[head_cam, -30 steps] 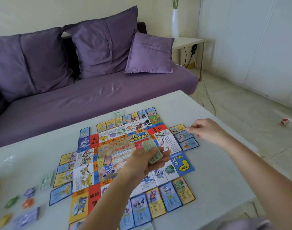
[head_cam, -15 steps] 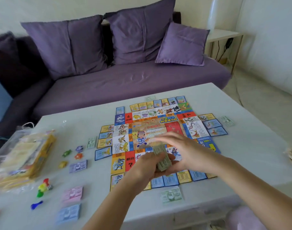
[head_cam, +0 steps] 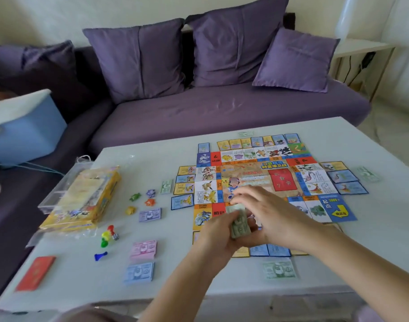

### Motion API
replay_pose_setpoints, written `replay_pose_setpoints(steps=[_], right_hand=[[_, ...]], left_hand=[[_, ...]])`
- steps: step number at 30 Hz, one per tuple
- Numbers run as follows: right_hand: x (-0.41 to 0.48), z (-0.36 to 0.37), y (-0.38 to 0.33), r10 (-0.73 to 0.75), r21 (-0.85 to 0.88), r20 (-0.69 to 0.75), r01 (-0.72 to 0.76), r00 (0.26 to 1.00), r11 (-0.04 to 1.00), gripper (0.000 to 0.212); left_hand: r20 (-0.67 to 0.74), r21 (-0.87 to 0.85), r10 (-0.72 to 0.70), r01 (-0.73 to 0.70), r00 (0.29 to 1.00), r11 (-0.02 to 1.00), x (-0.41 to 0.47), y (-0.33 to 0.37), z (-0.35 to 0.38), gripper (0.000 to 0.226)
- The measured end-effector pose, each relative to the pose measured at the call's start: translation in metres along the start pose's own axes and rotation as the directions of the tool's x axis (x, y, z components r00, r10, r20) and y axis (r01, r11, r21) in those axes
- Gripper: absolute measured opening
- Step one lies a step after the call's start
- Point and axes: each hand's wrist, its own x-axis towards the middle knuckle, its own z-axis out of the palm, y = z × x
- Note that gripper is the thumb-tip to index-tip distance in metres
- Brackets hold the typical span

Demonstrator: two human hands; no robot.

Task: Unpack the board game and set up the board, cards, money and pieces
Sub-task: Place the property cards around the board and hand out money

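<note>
Left hand [head_cam: 218,231]: curled round the green stack [head_cam: 239,220], held just above the near edge of the board [head_cam: 280,180].
Right hand [head_cam: 275,212]: over the top of the stack, fingers spread and blurred. Cannot tell whether it has a note pinched or only touches.
Change: a second ago the right hand was out past the cards on the board's right side. It has since come back to meet the left hand at the stack.
Left behind: a single green note [head_cam: 367,174] lies on the table [head_cam: 384,240] just right of those cards.
Other green notes: one far [head_cam: 245,134], one left [head_cam: 166,186], one near [head_cam: 279,270]. Each lies just outside the board.
Reading: every side seems to have its green note. Dealing this colour looks done, or a second round is starting.
Waiting money: purple [head_cam: 150,214], pink [head_cam: 143,249] and blue [head_cam: 139,271] stacks sit left of the board, untouched.
Pieces: pawns [head_cam: 107,235] and a die [head_cam: 115,236] are grouped on the near left, not yet on the board.
Box [head_cam: 82,201]: far left, in a clear bag.
</note>
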Motion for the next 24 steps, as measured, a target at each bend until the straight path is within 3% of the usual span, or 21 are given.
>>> replay_pose_setpoints(steps=[2,4,6,8,10,12,16,20,24], right_hand=[[0.006,0.004,-0.006,0.068,0.113,-0.046,-0.063,0.997,0.992,0.08],[0.014,0.009,-0.012,0.194,0.297,-0.116,-0.153,0.974,0.942,0.056],[0.023,0.016,-0.024,0.321,0.56,-0.097,-0.215,0.942,0.8,0.031],[0.034,0.026,-0.038,0.378,0.77,-0.016,-0.23,0.926,0.596,0.023],[0.044,0.036,-0.052,0.397,0.86,-0.001,-0.202,0.918,0.468,0.018],[0.056,0.045,-0.064,0.408,0.896,-0.031,-0.156,0.912,0.416,0.013],[0.086,0.057,-0.079,0.378,0.883,-0.041,-0.144,0.925,0.448,0.013],[0.122,0.065,-0.092,0.3,0.843,-0.002,-0.16,0.954,0.513,0.011],[0.151,0.07,-0.099,0.232,0.767,0.088,-0.215,0.969,0.605,0.009]], left_hand=[[-0.085,-0.066,0.069,-0.074,0.994,0.995,0.0,0.004,-0.008,0.027],[-0.15,-0.101,0.147,-0.163,0.978,0.982,0.001,0.008,-0.017,0.029],[-0.196,-0.09,0.214,-0.235,0.957,0.968,0.002,0.011,-0.028,0.03],[-0.206,-0.09,0.256,-0.279,0.944,0.956,0.002,0.013,-0.039,0.031],[-0.211,-0.118,0.28,-0.309,0.936,0.944,-0.001,0.016,-0.045,0.031],[-0.232,-0.172,0.294,-0.336,0.927,0.926,-0.004,0.021,-0.053,0.031],[-0.228,-0.125,0.336,-0.37,0.914,0.921,-0.012,0.033,-0.093,0.024],[-0.297,0.254,0.452,-0.387,0.841,0.886,-0.017,0.046,-0.146,0.017],[-0.308,0.67,0.575,-0.256,0.758,0.697,-0.016,0.055,-0.197,0.016]])
